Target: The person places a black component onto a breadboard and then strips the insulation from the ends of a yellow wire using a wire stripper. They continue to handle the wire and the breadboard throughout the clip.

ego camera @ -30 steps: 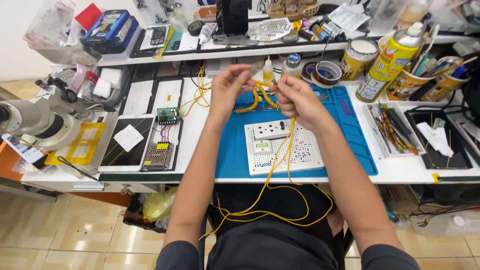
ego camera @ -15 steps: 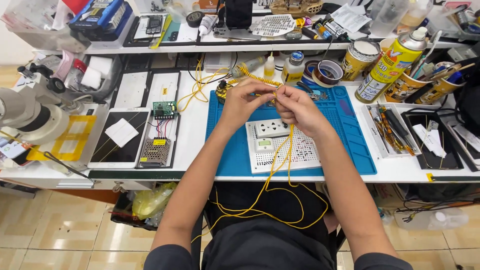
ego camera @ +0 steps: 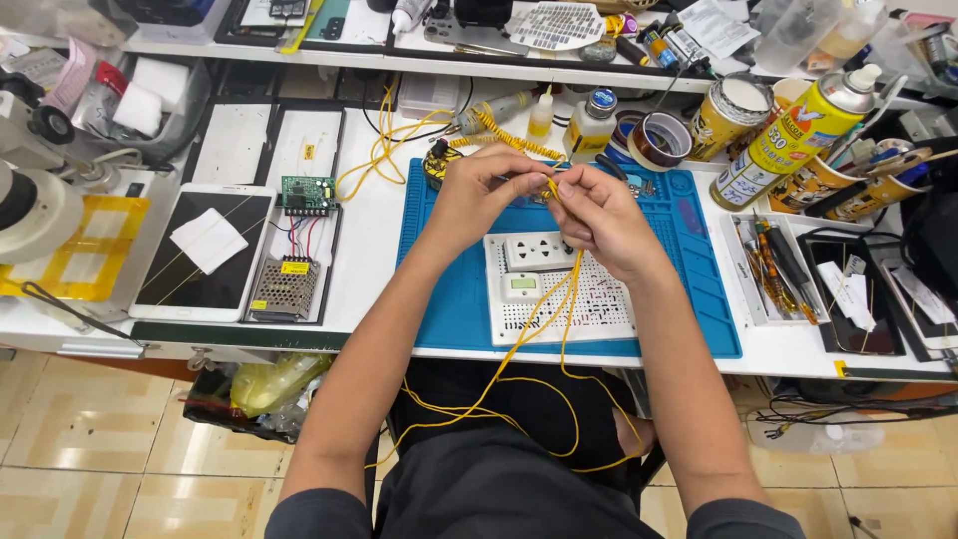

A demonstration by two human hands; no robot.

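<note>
Here, yellow wire (ego camera: 559, 299) pinched between both hands above the far half of the blue work mat (ego camera: 689, 289), hanging down from the fingers past the desk's near edge and looping over the lap below. Left hand (ego camera: 479, 190) closed on the wire at its upper end, fingertips meeting those of the right hand (ego camera: 599, 215), likewise clamped on the same strands; hands together, touching at the fingertips. Directly beneath, lying on the mat: a white socket block (ego camera: 539, 251) and a white perforated board (ego camera: 599, 309) toward the mat's near edge, the wire crossing over both.

Beyond the hands, at the mat's far edge, a coiled yellow cable (ego camera: 509, 135) and more loose yellow wire trailing left across the desk. Nearby, toward the desk's far edge, a small glue bottle (ego camera: 540, 112) and a roll of brown tape (ego camera: 660, 140). Toward the far right corner, a yellow spray can (ego camera: 788, 140) leaning beside tins and cups of tools. Right of the mat, a shallow tray of tweezers (ego camera: 773, 265). Left of the mat, a green circuit board (ego camera: 306, 194) wired to a metal mesh-cased power supply (ego camera: 284, 286), then a white tablet (ego camera: 200, 255) lying flat near the desk's near edge. At the far left edge, a microscope (ego camera: 35, 190), only partly in view.
</note>
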